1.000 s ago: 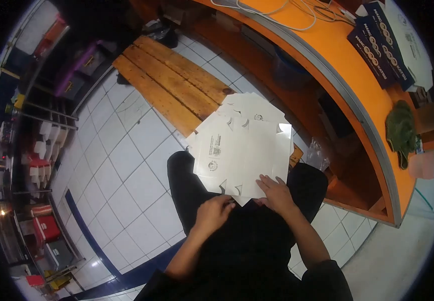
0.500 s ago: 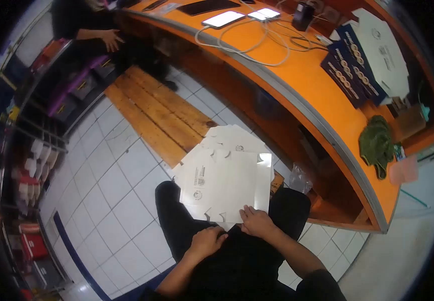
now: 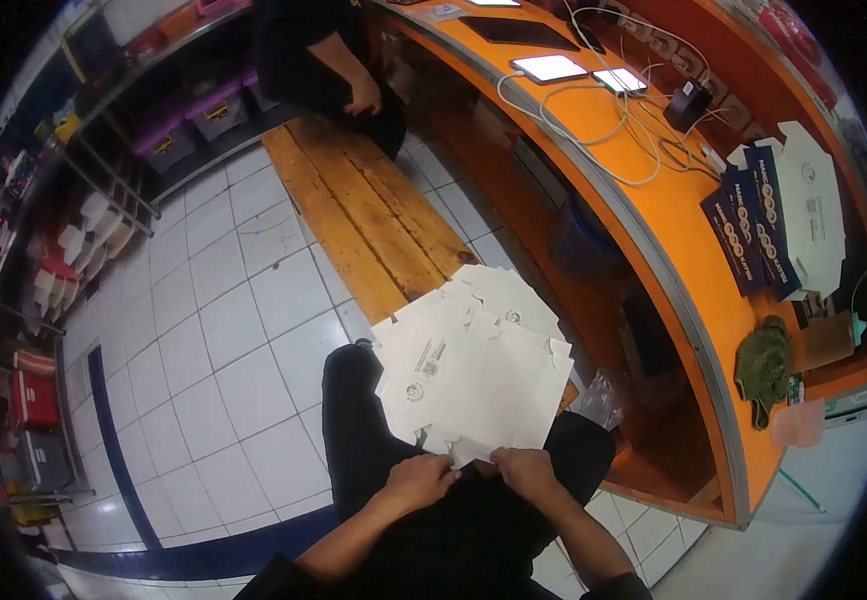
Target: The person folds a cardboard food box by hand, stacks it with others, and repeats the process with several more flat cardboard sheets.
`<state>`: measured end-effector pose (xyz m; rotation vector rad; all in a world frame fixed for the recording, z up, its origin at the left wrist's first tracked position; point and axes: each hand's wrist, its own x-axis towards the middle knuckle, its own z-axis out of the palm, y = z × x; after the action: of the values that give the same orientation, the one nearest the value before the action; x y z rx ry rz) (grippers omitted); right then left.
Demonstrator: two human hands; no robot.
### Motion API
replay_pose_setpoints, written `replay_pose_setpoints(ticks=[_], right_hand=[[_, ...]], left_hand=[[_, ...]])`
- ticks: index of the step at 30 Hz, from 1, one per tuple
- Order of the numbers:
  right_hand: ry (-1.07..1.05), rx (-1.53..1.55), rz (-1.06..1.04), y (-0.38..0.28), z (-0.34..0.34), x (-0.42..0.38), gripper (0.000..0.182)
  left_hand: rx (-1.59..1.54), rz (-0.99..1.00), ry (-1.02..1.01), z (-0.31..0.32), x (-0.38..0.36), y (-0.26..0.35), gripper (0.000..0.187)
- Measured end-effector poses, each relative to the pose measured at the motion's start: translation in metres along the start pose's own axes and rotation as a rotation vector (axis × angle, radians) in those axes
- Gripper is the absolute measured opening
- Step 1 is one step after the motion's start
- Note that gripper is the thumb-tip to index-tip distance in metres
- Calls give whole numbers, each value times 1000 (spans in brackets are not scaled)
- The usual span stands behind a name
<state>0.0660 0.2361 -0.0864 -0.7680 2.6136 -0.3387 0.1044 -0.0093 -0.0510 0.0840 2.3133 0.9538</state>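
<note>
Flat white cardboard sheets (image 3: 483, 370) with small printed marks lie stacked across the lap and the end of a wooden bench. My left hand (image 3: 423, 481) pinches the near edge of the top sheet, beside a small raised flap. To its right, my right hand (image 3: 523, 470) grips the same near edge, thumb on top. Between the two hands the edge comes to a pointed tab.
A wooden bench (image 3: 353, 200) runs away from the lap, with a seated person (image 3: 323, 60) at its far end. On the orange counter (image 3: 643, 210) are lit phones (image 3: 550, 68), cables, dark blue printed cartons (image 3: 753, 220) and a green cloth (image 3: 763, 370).
My right hand has moved from on top of the sheet to its near edge, closer to my left hand. The view has turned, and the sheet lies more tilted.
</note>
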Motion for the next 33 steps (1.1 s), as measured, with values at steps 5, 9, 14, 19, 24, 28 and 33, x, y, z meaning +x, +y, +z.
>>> replay_pose_setpoints(ticks=[5,9,14,19,24,28,33], right_hand=[[163,436,152,2,-53,1,20],[26,653,279,-9,-100,-7,22],[-18,989,213,-11,-90,-12,24],[-99,783,248,-22,-112,-10,31],[-35,686,178,-46,-129,-18,32],[87,579,-84,-42,-118,-27,32],[372,1243,157,-48,-140,-24,37]], left_hand=[[-70,-26,102,22,2,-16,33],[-401,87,685,9,1,10,29],[-365,402,922,-22,33,35,33],[-53,582,899,-32,36,41,35],[75,814,617,-49,20,48,33],[153,916,538,-50,14,50,29],[63,1019,564,-44,-12,71,42]])
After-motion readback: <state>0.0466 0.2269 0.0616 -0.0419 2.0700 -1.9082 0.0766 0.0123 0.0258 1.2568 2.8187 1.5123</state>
